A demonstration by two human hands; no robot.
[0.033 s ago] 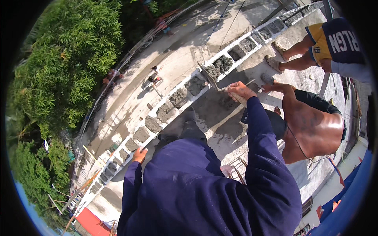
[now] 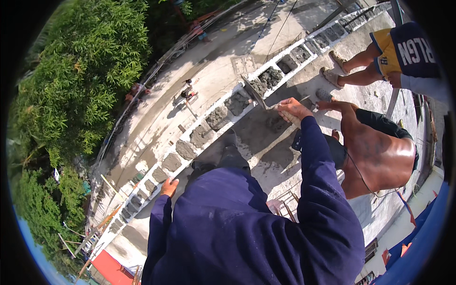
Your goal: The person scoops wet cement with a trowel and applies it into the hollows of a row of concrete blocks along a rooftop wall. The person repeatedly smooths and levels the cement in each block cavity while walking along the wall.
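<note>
A row of hollow concrete blocks (image 2: 236, 124), the top of a wall, runs from lower left to upper right, most cavities filled with grey mortar (image 2: 217, 118). My right hand (image 2: 294, 112) is closed round the handle of a trowel (image 2: 256, 95). Its blade lies across the wall beside a mortar-filled cavity (image 2: 267, 77). Further down the wall, my left hand (image 2: 168, 187) rests against the near edge of the blocks, thumb apart from the fingers and nothing visible in it.
A bare-backed co-worker (image 2: 377, 152) crouches at my right; another person (image 2: 387, 57) stands behind. Beyond the wall, a person (image 2: 188, 91) is on the pavement below, near leafy trees (image 2: 85, 71). Lower left is a red sheet (image 2: 110, 268).
</note>
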